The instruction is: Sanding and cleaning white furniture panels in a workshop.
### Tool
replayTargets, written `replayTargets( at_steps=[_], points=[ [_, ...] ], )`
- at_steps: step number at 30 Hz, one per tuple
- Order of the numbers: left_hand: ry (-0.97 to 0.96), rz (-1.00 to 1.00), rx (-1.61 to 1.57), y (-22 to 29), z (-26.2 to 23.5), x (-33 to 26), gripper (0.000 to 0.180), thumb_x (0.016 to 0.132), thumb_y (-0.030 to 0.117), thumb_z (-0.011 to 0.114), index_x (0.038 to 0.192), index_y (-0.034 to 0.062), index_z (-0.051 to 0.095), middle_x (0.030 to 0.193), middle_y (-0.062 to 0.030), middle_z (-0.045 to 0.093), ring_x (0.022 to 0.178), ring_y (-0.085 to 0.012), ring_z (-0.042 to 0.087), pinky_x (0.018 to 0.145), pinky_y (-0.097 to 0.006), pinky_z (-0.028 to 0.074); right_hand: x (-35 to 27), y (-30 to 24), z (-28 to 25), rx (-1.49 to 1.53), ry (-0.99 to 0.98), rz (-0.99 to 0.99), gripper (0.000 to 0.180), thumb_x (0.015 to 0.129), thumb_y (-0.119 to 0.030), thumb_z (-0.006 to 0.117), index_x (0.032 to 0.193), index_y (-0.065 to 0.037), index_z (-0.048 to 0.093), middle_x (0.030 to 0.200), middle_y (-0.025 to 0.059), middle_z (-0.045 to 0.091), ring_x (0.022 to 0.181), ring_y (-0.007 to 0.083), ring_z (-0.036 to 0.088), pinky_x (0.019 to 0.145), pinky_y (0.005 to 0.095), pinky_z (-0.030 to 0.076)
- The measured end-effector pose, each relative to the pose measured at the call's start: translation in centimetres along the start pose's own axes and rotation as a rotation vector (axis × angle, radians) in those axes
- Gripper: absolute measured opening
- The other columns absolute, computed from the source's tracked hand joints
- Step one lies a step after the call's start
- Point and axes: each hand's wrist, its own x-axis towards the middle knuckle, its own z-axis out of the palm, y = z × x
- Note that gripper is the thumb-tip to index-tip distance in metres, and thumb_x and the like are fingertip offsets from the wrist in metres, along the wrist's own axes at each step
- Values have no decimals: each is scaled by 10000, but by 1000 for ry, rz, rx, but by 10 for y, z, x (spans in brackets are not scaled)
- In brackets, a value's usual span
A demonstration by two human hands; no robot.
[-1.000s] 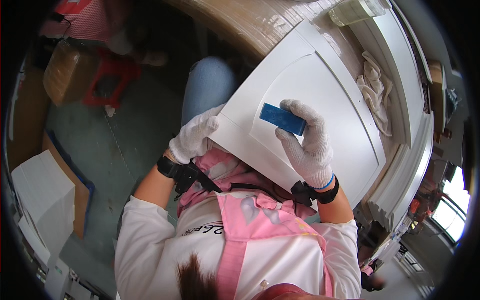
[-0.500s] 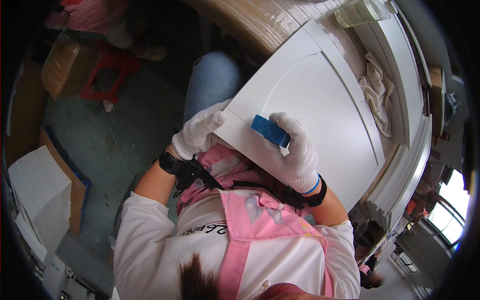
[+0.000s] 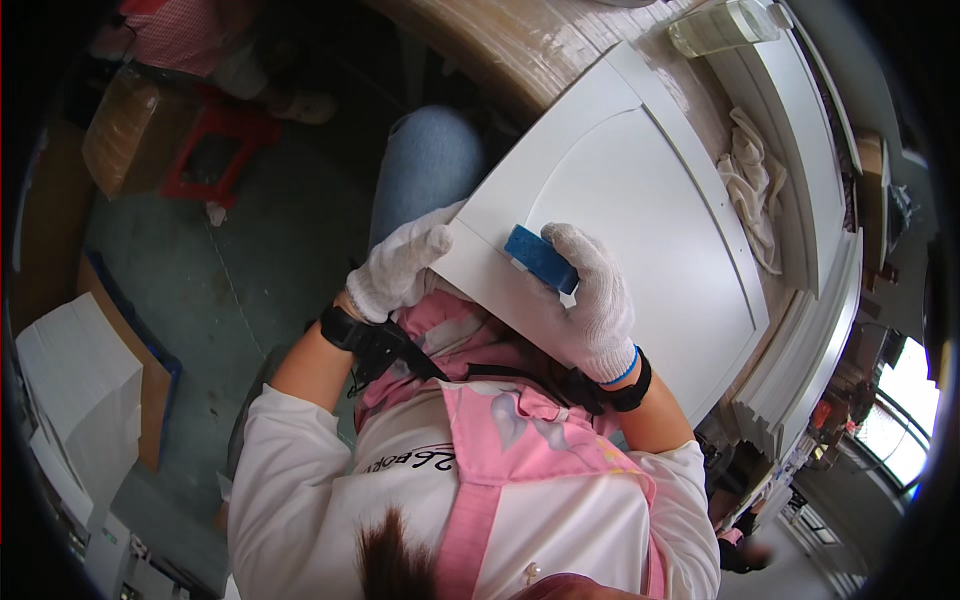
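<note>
A white panel (image 3: 632, 190) with a curved recessed field lies slanted from my lap onto the table. My left hand (image 3: 402, 262), in a white knit glove, grips the panel's near left corner, thumb on top; its other fingers are partly hidden at the edge. In my right hand (image 3: 600, 305), gloved likewise, is a blue rectangular block (image 3: 541, 258), pinched between thumb and fingers. The block rests on or just above the panel's flat border; contact cannot be told.
Beyond the panel, a crumpled white cloth (image 3: 752, 185) and a clear bottle (image 3: 725, 27) lie on the plastic-covered table (image 3: 500, 40). More white panels (image 3: 805, 350) are stacked at right. A red stool (image 3: 222, 140), a carton (image 3: 135, 130) and another person's leg are at far left.
The blue block has shifted very slightly on the panel with my right hand, its angle a little steeper. My left hand keeps its hold on the corner.
</note>
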Motion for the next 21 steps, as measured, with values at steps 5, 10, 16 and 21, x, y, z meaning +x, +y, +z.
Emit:
replayTargets(
  at_steps=[5,10,16,21],
  points=[
    [9,11,90,3,2,0,875,924,542,555,1475,-72,264,1391,-164,490,1257,-222,512,1032,-329,414,11,5,1,48,15,-43,520,711,-61,802,1165,-21,551,1038,168,650,868,325,663,719,364,542],
    [4,69,87,0,2,1,850,946,543,531,1470,-78,285,1393,-164,494,1248,-203,506,1033,-298,398,14,11,-3,96,53,16,458,767,-78,780,1167,-28,561,1064,166,647,910,335,659,755,362,540],
    [-3,37,45,2,4,3,854,944,545,538,1468,-80,287,1400,-163,488,1278,-204,478,1061,-308,371,21,22,2,78,-2,17,451,783,-79,768,1177,-21,556,1079,171,641,917,334,659,770,366,540],
    [14,38,61,-2,-1,1,849,942,535,550,1470,-75,286,1414,-158,475,1284,-202,475,1062,-309,372,21,20,-2,72,8,41,469,767,-93,779,1177,-24,561,1079,173,641,943,341,653,791,380,536]
  ],
)
